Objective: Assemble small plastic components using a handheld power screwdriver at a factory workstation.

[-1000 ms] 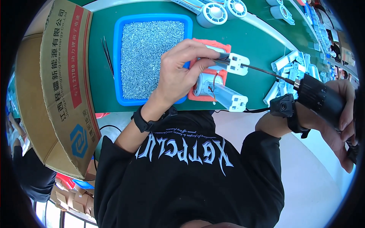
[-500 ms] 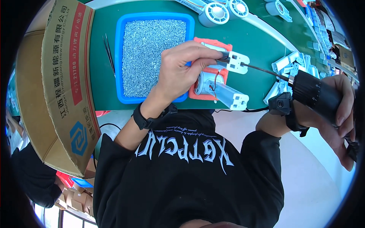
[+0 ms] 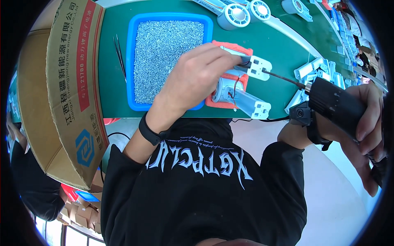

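Two pale plastic housings with handles lie side by side in an orange-red padded holder (image 3: 223, 104). My left hand (image 3: 197, 76) is closed on the handle of the upper housing (image 3: 259, 68), close to its white end with cut-outs; its thumb is hidden. A black electric screwdriver (image 3: 334, 102) is gripped in my right hand (image 3: 371, 123). Its long thin bit points left, and the tip meets the white end of that handle. Nearer me, the second housing (image 3: 248, 103) shows a thin red wire and a similar white end; neither hand touches it.
Left of the holder stands a blue tray (image 3: 130, 61) full of small metal screws. Tweezers (image 3: 119, 57) lie beside it, next to a large cardboard box (image 3: 78, 102). Round-headed housings (image 3: 234, 17) sit at the back, and several pale plastic parts (image 3: 320, 71) are piled right.
My left hand has rolled over, so its back faces up and the thumb no longer shows. The screwdriver's body has shifted slightly left and down, its tip still at the handle's end.
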Tool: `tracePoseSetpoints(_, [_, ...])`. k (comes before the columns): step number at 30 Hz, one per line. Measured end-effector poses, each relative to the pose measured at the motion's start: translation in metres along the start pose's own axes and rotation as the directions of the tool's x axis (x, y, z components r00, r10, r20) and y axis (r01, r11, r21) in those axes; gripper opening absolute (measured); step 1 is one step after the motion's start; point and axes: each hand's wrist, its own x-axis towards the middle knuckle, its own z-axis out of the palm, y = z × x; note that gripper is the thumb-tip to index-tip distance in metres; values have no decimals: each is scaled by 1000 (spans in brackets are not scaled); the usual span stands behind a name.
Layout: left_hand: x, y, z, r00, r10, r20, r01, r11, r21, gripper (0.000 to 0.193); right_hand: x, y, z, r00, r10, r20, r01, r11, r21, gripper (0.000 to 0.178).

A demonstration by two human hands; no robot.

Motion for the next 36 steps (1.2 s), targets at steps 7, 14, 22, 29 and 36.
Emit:
tracePoseSetpoints(7, [2, 4, -8, 998, -42, -46, 43, 999, 19, 16, -4, 9, 7, 1000, 19, -23, -19, 1000, -25, 54])
tracePoseSetpoints(14, [-24, -15, -37, 781, -510, 361, 329, 827, 457, 11, -9, 15, 17, 998, 36, -49, -39, 997, -64, 55])
tracePoseSetpoints(22, [-28, -22, -35, 814, -509, 279, 420, 849, 321, 8, -17, -9, 2, 995, 57, -87, -67, 991, -116, 57])
tracePoseSetpoints(29, [-6, -14, -24, 870, -460, 178, 464, 886, 22, 6, -18, -6, -6, 991, 75, -109, -93, 980, -174, 58])
tracePoseSetpoints(36, [5, -4, 1, 919, -378, 112, 390, 914, -110, 13, -21, -11, -9, 987, 89, -131, -116, 970, -213, 60])
